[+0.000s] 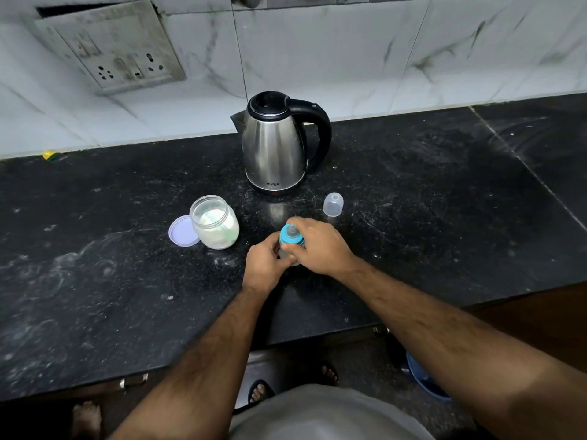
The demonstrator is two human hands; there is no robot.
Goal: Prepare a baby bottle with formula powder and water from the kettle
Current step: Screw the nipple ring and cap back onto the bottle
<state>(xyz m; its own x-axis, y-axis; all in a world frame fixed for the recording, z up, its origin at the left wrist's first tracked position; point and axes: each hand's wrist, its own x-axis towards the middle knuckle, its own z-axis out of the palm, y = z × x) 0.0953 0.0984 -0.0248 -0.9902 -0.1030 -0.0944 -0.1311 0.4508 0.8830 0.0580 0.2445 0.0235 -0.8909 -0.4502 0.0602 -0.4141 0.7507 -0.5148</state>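
The baby bottle (290, 246) stands upright on the surface (413, 217) between both hands, the left hand (263, 265) curled round its body and the right hand (317, 246) gripping the blue collar (290, 238) on top, kettle (274, 147) well beyond them.

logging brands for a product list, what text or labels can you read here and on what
"MILTON": printed low on the steel kettle, near its base.
Formula jar: no legible label.
Baby bottle: mostly covered by the left hand and right hand; no markings readable.
Wall socket plate: no text legible.
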